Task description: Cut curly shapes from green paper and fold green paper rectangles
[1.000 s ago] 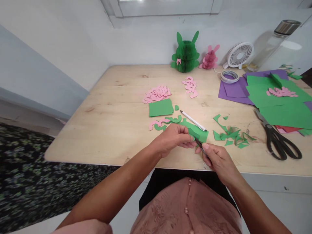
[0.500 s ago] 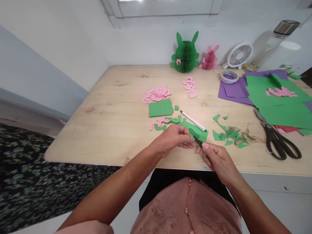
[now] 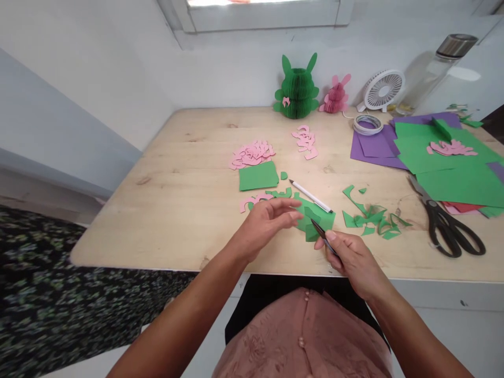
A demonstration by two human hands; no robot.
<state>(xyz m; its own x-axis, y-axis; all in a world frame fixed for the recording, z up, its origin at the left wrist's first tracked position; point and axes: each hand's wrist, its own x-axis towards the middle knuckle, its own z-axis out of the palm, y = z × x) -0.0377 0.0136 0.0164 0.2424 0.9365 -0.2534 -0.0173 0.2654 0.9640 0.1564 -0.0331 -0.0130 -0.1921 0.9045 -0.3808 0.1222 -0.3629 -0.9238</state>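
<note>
My left hand (image 3: 271, 220) is raised over the table with its fingers apart and nothing visible in them. Left of it, partly covered, lie curved pink paper pieces (image 3: 255, 199) and green cut-outs (image 3: 285, 193). My right hand (image 3: 346, 249) is closed around a slim, dark, pointed tool that looks like small scissors (image 3: 322, 231); its handles are hidden in the fingers. Its tip is over a small green paper piece (image 3: 312, 234). A larger green paper piece (image 3: 326, 220) lies behind, with a white pen (image 3: 313, 197) along its upper edge.
Green scraps (image 3: 372, 216) and large black-handled scissors (image 3: 444, 223) lie to the right. Green sheets (image 3: 460, 184), purple paper (image 3: 372, 149) and a tape roll (image 3: 368, 125) are farther back. Pink cut-outs (image 3: 254, 154) sit behind a green rectangle (image 3: 258, 177). Paper rabbits (image 3: 298, 92) stand against the wall.
My left hand has moved left, away from the tool tip, and its fingers have opened. The small green piece by the tip is now more visible. My right hand has barely moved.
</note>
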